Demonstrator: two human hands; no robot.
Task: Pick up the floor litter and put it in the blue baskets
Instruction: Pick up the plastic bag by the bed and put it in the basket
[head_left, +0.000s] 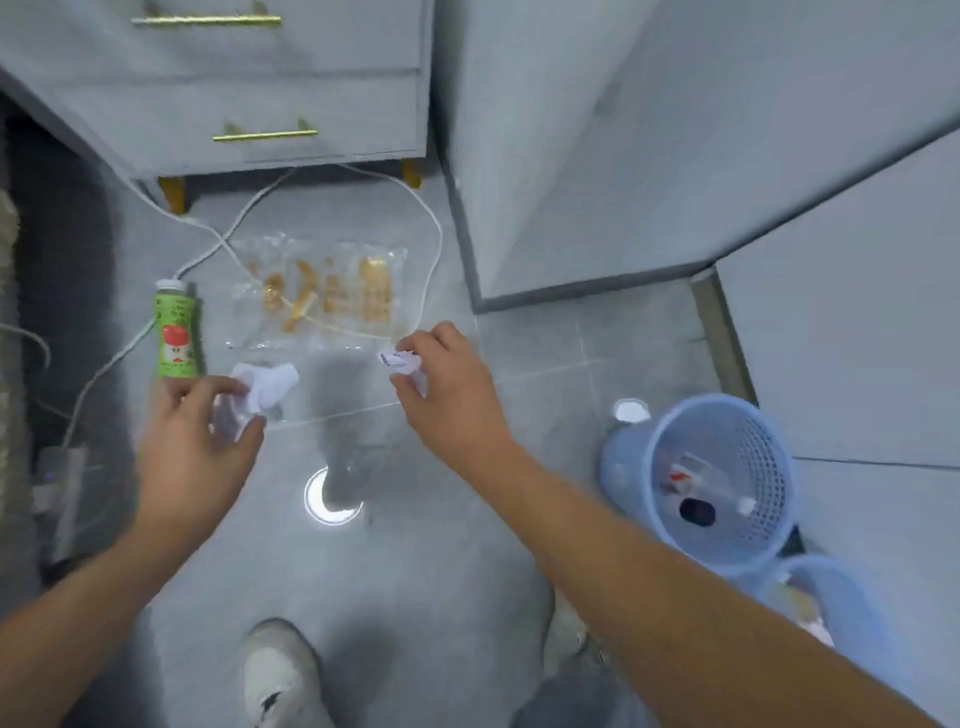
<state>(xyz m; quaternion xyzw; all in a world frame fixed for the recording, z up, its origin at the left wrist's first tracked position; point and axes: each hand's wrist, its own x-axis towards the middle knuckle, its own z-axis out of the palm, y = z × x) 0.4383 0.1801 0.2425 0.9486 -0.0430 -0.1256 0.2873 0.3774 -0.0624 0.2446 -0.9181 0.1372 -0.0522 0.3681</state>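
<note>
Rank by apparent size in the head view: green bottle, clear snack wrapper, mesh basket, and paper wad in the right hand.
1. Mesh basket, though nearness may inflate it
2. Snack wrapper
3. Green bottle
4. Paper wad

Cool, even indoor light, bluish-grey cast. Bright ring of ceiling-lamp glare on glossy floor tile (332, 499) below my hands, my own dark shadow falling across it. Motion blur softens whole view, heaviest at left edge. Wide-angle lens bends wall lines at edges.

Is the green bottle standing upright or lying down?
Lying down. The green bottle rests on its side on the floor, white cap pointing toward the drawers.
</note>
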